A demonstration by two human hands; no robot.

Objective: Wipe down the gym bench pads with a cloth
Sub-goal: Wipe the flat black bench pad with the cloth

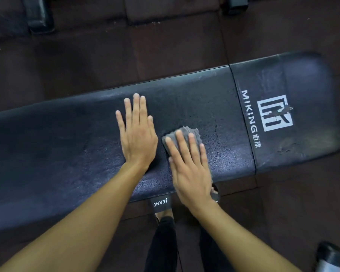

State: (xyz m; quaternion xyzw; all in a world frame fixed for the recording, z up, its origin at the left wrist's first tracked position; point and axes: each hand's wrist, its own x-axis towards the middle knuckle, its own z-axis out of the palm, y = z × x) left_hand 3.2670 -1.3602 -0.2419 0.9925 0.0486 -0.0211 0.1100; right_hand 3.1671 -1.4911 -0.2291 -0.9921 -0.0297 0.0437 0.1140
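A long black bench pad [57, 146] runs across the view from left to right. A seam splits it from a shorter end pad [306, 91] printed with a white logo and the word MIKING. My left hand [137, 134] lies flat on the long pad with its fingers straight. Just to its right, my right hand [190, 163] presses a small grey cloth [190, 133] onto the pad with straight fingers. Most of the cloth is hidden under that hand.
Dark brown rubber floor tiles [185, 46] surround the bench. Black equipment parts [37, 14] stand at the top left and top right. My feet in black slides [160, 203] are under the bench's near edge. A metal object [330, 258] sits at the bottom right.
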